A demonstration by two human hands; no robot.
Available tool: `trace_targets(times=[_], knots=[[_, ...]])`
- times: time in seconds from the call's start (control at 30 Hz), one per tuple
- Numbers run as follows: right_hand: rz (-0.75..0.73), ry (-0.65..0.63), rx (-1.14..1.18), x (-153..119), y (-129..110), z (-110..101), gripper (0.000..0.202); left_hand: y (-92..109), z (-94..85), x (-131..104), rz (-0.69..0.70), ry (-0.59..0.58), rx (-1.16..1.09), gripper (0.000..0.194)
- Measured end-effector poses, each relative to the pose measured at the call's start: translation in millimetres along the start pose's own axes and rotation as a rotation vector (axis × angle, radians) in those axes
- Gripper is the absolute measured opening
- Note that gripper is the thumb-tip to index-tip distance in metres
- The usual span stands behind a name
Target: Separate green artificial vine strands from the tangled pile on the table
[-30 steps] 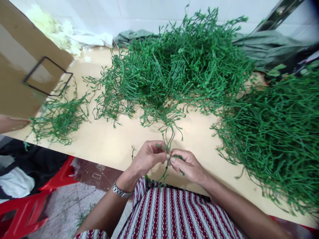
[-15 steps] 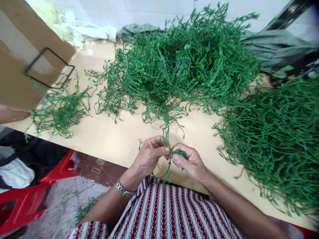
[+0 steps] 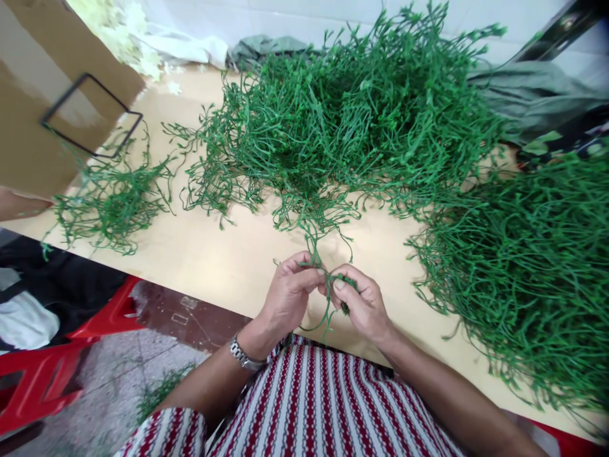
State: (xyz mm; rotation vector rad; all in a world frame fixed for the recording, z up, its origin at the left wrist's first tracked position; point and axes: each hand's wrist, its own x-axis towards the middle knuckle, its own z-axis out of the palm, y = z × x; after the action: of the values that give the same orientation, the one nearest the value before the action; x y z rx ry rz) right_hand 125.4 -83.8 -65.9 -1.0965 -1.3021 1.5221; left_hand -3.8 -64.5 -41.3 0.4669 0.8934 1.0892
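Note:
Thin green artificial plant stems (image 3: pixel 311 244) run up between my hands toward a big heap of the same stems (image 3: pixel 333 127). My left hand (image 3: pixel 290 289) is closed, its thumb and fingers pinching these stems. Touching its fingertips, my right hand (image 3: pixel 361 298) is closed round a small dark-green bundle (image 3: pixel 346 289), thumb pressed on top. A stem with side shoots (image 3: pixel 328 317) hangs below the fingers toward my striped shirt. The exact spot where the fingertips meet is partly hidden.
Another large pile of green stems (image 3: pixel 528 273) covers the table's right side. A smaller loose pile (image 3: pixel 117 206) lies at left, by a black wire frame (image 3: pixel 92 114) and a cardboard box (image 3: pixel 52 82). Another person's arm (image 3: pixel 21 204) shows there. Red stools (image 3: pixel 42 381) stand below.
Both hands still pinch the stems close together. The left fingers have shifted slightly up and right, and the right hand has turned a little. The view has moved slightly.

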Motion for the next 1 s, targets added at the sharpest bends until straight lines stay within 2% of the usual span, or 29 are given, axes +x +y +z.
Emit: trace_targets(times=[0.1, 0.23, 0.47, 0.67, 0.8, 0.9, 1.0], knots=[[0.009, 0.007, 0.041, 2.2, 1.5, 2.5, 0.021, 0.0, -0.7, 0.2, 0.033, -0.006, -0.028, 0.013], [0.029, -0.053, 0.149, 5.4, 5.3, 1.8, 0.029, 3.3, -3.8, 2.6, 0.037, -0.004, -0.051, 0.016], [0.053, -0.100, -0.034, 6.9, 4.8, -7.7, 0.031, 13.3, -7.5, 7.6, 0.034, -0.043, 0.095, 0.016], [-0.031, -0.137, -0.347, 7.6, -5.8, -8.4, 0.022, 11.2, 2.8, 12.8, 0.042, 0.004, 0.142, 0.017], [-0.091, -0.097, -0.529, 5.5, -9.2, -5.5, 0.026, 4.6, 12.8, 17.2, 0.047, 0.091, 0.123, 0.018], [-0.182, -0.068, -0.587, -2.0, -11.0, -1.9, 0.027, 6.5, 15.9, 22.8, 0.024, 0.080, 0.103, 0.019], [-0.329, -0.133, -0.628, -13.1, -13.2, -2.2, 0.025, 17.9, 13.2, 30.1, 0.155, 0.119, 0.095, 0.024]])
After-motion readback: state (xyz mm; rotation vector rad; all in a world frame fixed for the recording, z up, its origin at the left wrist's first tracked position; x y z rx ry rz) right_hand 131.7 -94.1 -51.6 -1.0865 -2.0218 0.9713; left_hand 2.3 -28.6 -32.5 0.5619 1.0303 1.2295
